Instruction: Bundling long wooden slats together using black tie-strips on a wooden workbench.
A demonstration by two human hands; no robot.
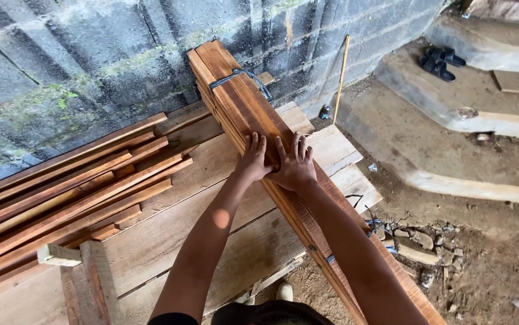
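A long bundle of reddish wooden boards [235, 96], tied with a dark strap [238, 75] near its far end, lies diagonally across a platform of wide planks [175, 222]. My left hand [253, 159] rests flat on the bundle's top with fingers spread. My right hand [295, 165] presses flat beside it, the two hands touching each other. Both arms reach forward from the bottom of the view. Neither hand grips anything.
A stack of thin reddish slats [61, 192] lies at the left against a grey block wall [91, 54]. A thin stick [342, 75] leans on the wall. Concrete steps [452, 108] with dark sandals [439, 62] rise at right. Rubble [422, 241] covers the dirt ground.
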